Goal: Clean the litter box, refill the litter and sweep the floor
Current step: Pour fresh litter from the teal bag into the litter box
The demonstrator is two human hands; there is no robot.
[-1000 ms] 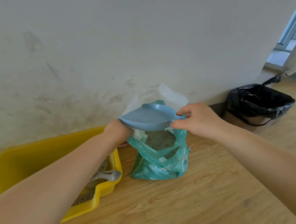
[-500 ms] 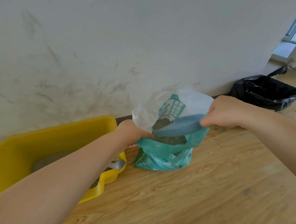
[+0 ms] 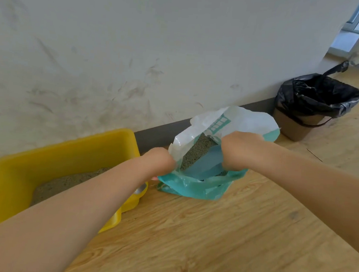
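A teal and white litter bag stands open on the wooden floor by the wall, with grey-green litter showing inside. My left hand grips the bag's left rim and holds it open. My right hand grips the handle of a blue scoop, whose blade is pushed down into the bag's mouth. To the left sits the yellow litter box holding pale litter. A grey sifter handle pokes out by the box's right rim, mostly hidden by my left forearm.
A brown bin lined with a black bag stands against the wall at the right. The scuffed white wall runs behind everything. Wooden floor stretches in front of the bag and box.
The blue scoop has gone from above the bag down into its mouth, with my right hand following it. My left hand keeps hold of the bag's rim. My view has shifted left.
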